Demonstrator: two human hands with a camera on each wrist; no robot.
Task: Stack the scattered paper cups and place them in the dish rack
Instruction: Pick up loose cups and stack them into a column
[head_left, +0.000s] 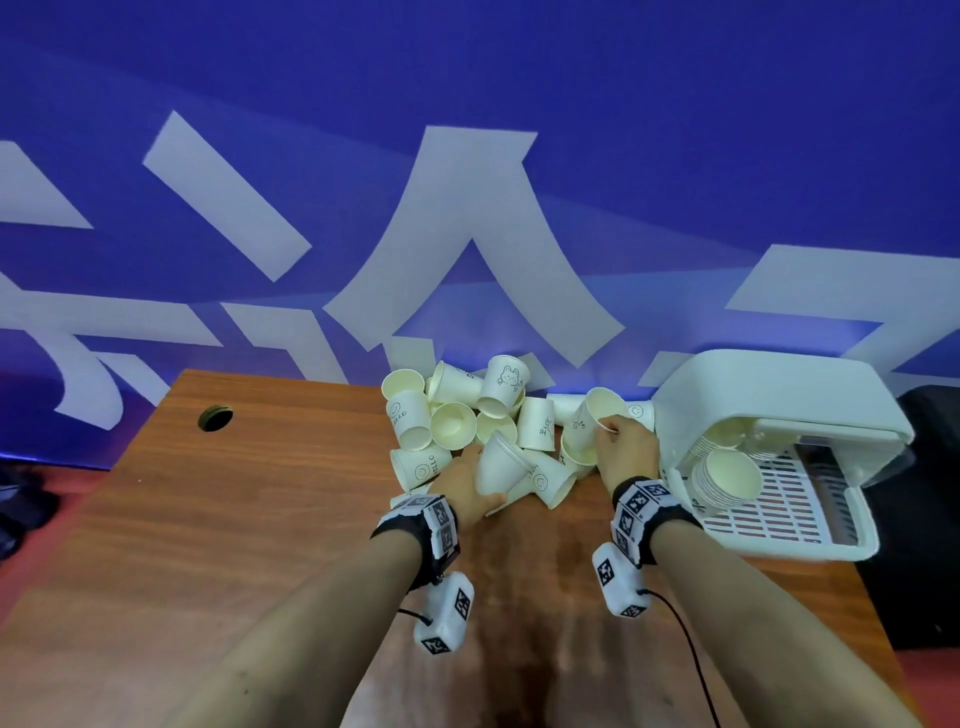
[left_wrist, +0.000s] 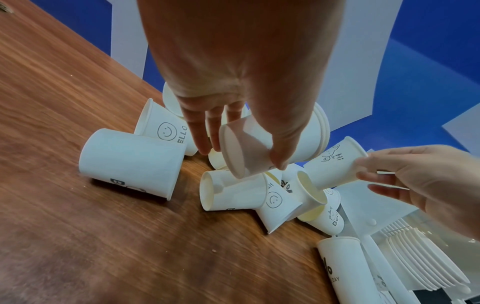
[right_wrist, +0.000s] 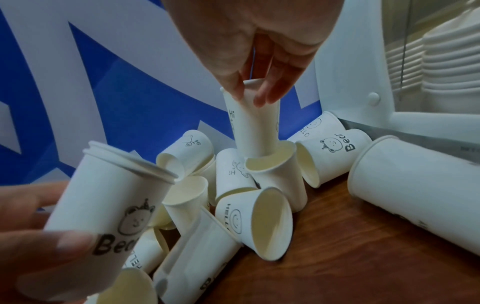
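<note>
Paper cups (head_left: 467, 415) mostly still piled on tabletop (head_left: 260, 493) by back edge; several stacks already in dish rack (head_left: 779, 525) at right. Step, imo: stacking. Left hand (head_left: 462, 488) wraps a short nested stack (right_wrist: 109, 201), lifted and tilted. Right hand (head_left: 621, 441) pinches rim of "Hi" cup (right_wrist: 249, 123), its base entering another cup's mouth. Next: seat it w/o crushing, merge w/ left stack. Pile sits just beyond both hands, rack just right of right hand.
</note>
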